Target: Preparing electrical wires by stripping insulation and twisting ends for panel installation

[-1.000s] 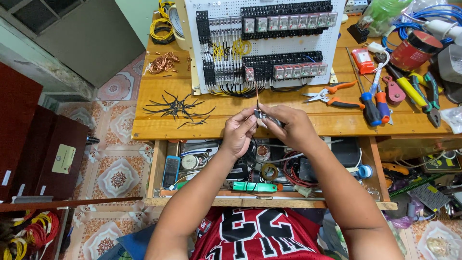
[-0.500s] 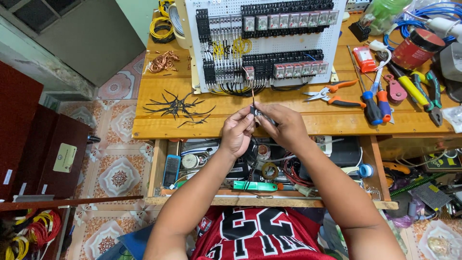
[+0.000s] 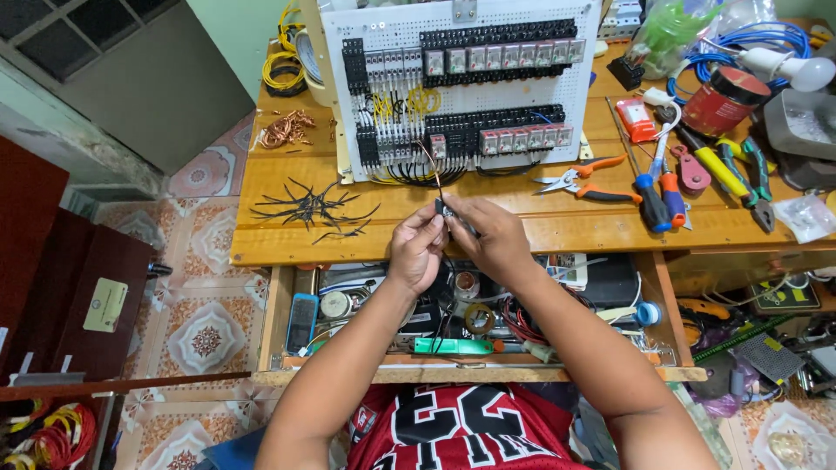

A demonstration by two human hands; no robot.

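Observation:
My left hand (image 3: 416, 248) and my right hand (image 3: 489, 237) meet over the front edge of the wooden workbench (image 3: 287, 239). Together they pinch a thin black wire (image 3: 433, 174) with a bared copper tip that points up toward the white perforated panel (image 3: 461, 83) of relays and terminal blocks. A small dark tool (image 3: 455, 218) sits between my fingertips, mostly hidden by my right hand. Black wire loops hang along the panel's lower edge, just above my hands.
Black wire offcuts (image 3: 313, 209) lie left of my hands, copper scraps (image 3: 283, 129) farther back. Orange-handled cutters (image 3: 582, 177), screwdrivers (image 3: 651, 187) and pliers (image 3: 749, 178) lie right. An open drawer (image 3: 470, 313) full of parts sits under my arms. A red can (image 3: 721, 97) stands back right.
Both hands have shifted slightly left and toward the panel with the wire, and the view has tilted so the bench sits lower in the picture.

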